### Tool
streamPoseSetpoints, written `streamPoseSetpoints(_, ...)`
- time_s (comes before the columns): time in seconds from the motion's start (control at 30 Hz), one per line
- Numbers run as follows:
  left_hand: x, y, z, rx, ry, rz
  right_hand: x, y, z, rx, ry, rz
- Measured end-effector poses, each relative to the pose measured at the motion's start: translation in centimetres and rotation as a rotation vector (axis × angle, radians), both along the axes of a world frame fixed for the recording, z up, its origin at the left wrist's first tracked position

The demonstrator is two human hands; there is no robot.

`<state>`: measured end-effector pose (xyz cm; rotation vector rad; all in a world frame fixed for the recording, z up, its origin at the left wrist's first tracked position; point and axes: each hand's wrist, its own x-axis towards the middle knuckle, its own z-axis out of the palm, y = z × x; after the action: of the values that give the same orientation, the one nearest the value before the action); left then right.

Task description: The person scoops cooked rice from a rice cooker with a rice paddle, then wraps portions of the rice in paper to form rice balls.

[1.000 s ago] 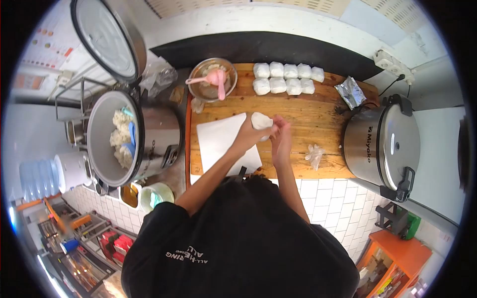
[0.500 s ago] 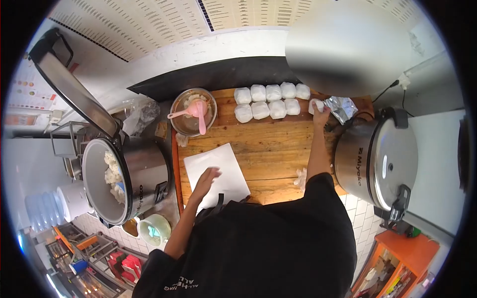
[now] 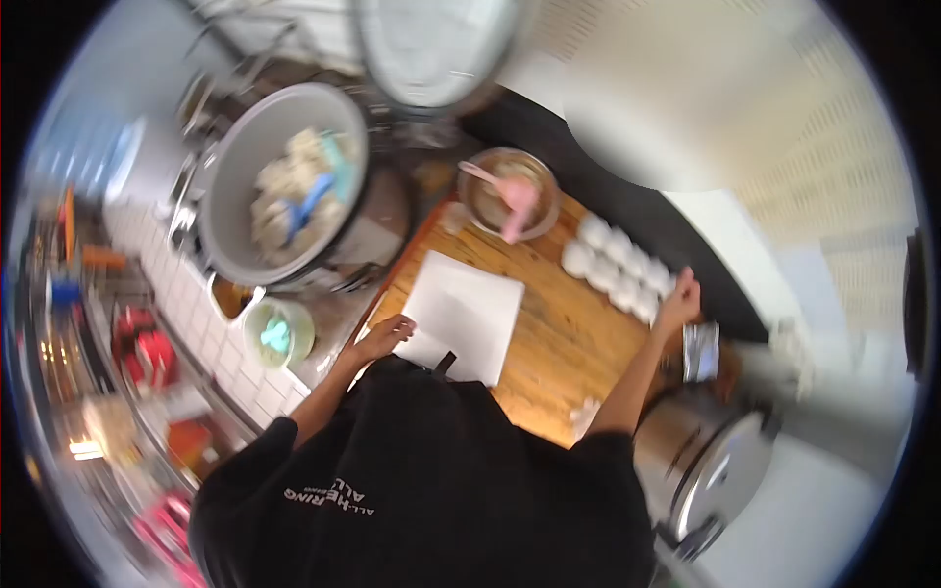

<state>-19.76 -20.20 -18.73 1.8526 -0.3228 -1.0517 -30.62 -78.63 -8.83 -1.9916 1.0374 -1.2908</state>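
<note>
My left hand hovers at the left edge of a stack of white paper sheets, fingers loosely spread and holding nothing. At the far end of two rows of white wrapped bundles is my right hand, its fingers bent and smeared by motion. I cannot tell if the right fingers still grip a bundle. A silvery packet lies just beyond the right wrist. Both rows sit along the back of the wooden table.
On the left stands an open rice cooker with white rice and a blue-handled scoop inside. A metal bowl holds a pink ladle. A lidded cooker flanks the right; a small tub sits lower left.
My view has swung left, so the scene appears turned clockwise. The right hand, earlier on a white bundle at the row's end, is now raised there. The left hand has shifted to the paper's left edge.
</note>
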Motion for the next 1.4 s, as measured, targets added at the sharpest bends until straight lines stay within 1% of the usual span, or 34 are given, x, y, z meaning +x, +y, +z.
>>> streamPoseSetpoints(0.03,-0.1,-0.3,1.4,0.028,-0.027,-0.033,2.8,3.9,4.4,0.084,-0.121,0.223)
streamPoseSetpoints(0.07,-0.1,-0.1,2.3,0.03,-0.067,-0.041,6.0,10.4,9.6,0.071,-0.282,0.438)
streamPoseSetpoints(0.1,0.2,0.4,2.9,0.041,-0.105,-0.065,9.4,15.4,12.2,-0.027,-0.492,0.884)
streamPoseSetpoints(0.13,0.3,0.9,2.8,0.039,-0.094,-0.059,12.5,21.7,15.2,-0.015,-0.554,1.212)
streamPoseSetpoints(0.17,0.4,1.4,3.5,0.026,-0.143,-0.058,15.4,27.6,18.6,-0.139,-0.324,1.372)
streamPoseSetpoints(0.2,0.4,2.0,3.2,0.023,-0.156,-0.041,18.0,33.2,22.4,-0.175,-0.017,1.504)
streamPoseSetpoints(0.23,0.4,2.5,2.7,0.01,-0.172,-0.03,21.6,37.8,21.7,-0.105,0.198,1.584)
streamPoseSetpoints(0.27,0.3,2.8,2.7,-0.001,-0.173,-0.016,25.2,42.1,20.4,-0.178,0.158,1.589)
streamPoseSetpoints(0.33,0.5,3.5,2.9,0.037,-0.215,0.001,33.0,46.7,13.9,-0.644,0.438,1.588)
streamPoseSetpoints(0.37,0.5,3.8,2.9,0.033,-0.217,0.012,35.4,48.9,13.7,-0.761,0.92,1.586)
streamPoseSetpoints(0.4,0.6,4.0,3.2,-0.032,-0.213,0.023,36.9,50.8,13.7,-0.864,1.407,1.518)
streamPoseSetpoints(0.43,1.1,4.2,4.0,-0.097,-0.212,0.034,37.6,52.1,13.7,-0.879,1.401,1.52)
streamPoseSetpoints(0.5,1.5,4.4,4.8,-0.095,-0.211,0.052,38.5,53.3,13.2,-0.812,1.771,1.504)
streamPoseSetpoints(0.53,1.5,4.5,4.7,-0.132,-0.217,0.076,38.9,53.3,11.8,-0.832,1.779,1.506)
streamPoseSetpoints(0.57,1.5,4.4,4.5,-0.171,-0.222,0.104,39.3,52.8,9.6,-0.485,1.816,1.632)
streamPoseSetpoints(0.6,1.6,4.4,4.5,-0.178,-0.222,0.122,39.8,52.2,8.3,-0.124,1.821,1.728)
streamPoseSetpoints(0.63,1.8,4.3,4.5,-0.175,-0.214,0.1,40.1,51.4,8.0,-0.135,1.832,1.732)
streamPoseSetpoints(0.7,1.8,4.0,4.0,-0.181,-0.195,0.074,39.8,49.2,7.5,0.58,1.652,1.821)
streamPoseSetpoints(0.73,1.9,3.6,3.2,-0.189,-0.194,0.037,37.8,48.7,11.4,0.587,1.55,1.822)
streamPoseSetpoints(0.77,2.1,3.1,2.6,-0.198,-0.192,-0.006,35.9,47.7,14.5,0.601,1.555,1.805)
streamPoseSetpoints(0.8,2.3,2.6,2.3,-0.208,-0.181,-0.022,34.1,46.2,17.2,0.62,1.375,1.837)
streamPoseSetpoints(0.83,2.5,2.0,2.0,-0.199,-0.201,-0.075,32.0,44.5,19.2,0.637,1.198,1.855)
streamPoseSetpoints(0.87,2.6,1.3,1.5,-0.191,-0.219,-0.13,29.6,42.7,20.8,0.66,1.204,1.828)
streamPoseSetpoints(0.93,2.6,-0.7,-2.7,-0.132,-0.44,-0.212,23.8,38.9,22.4,0.691,0.964,1.785)
streamPoseSetpoints(0.97,2.6,-1.8,-3.7,-0.028,-0.526,-0.253,20.8,36.9,21.5,0.732,0.974,1.749)
streamPoseSetpoints(1.0,2.4,-2.9,-5.0,0.074,-0.61,-0.297,17.4,34.9,19.9,0.914,0.857,1.688)
streamPoseSetpoints(1.07,1.3,-4.4,-9.9,0.182,-0.999,-0.301,10.7,32.9,17.0,1.236,0.676,1.484)
streamPoseSetpoints(1.1,1.0,-4.7,-7.0,0.369,-0.901,-0.478,7.8,32.1,14.9,1.271,0.673,1.444)
streamPoseSetpoints(1.13,1.8,-5.0,-3.2,0.559,-0.813,-0.651,5.3,31.4,12.3,1.396,0.642,1.28)
streamPoseSetpoints(1.17,1.4,-5.2,-3.3,0.549,-0.806,-0.678,3.0,30.8,9.4,1.509,0.608,1.117)
streamPoseSetpoints(1.23,1.3,-4.6,-3.7,0.509,-0.925,-0.545,-0.8,30.6,2.3,1.485,0.61,0.918)
streamPoseSetpoints(1.3,1.4,-4.3,-3.3,0.479,-0.895,-0.544,-2.8,31.3,-3.2,1.503,0.609,0.778)
streamPoseSetpoints(1.33,1.4,-4.3,-2.8,0.479,-0.895,-0.553,-3.3,31.8,-5.5,1.511,0.599,0.777)
streamPoseSetpoints(1.4,1.4,-4.2,-2.4,0.495,-0.895,-0.566,-3.6,33.4,-9.2,0.923,0.75,0.795)
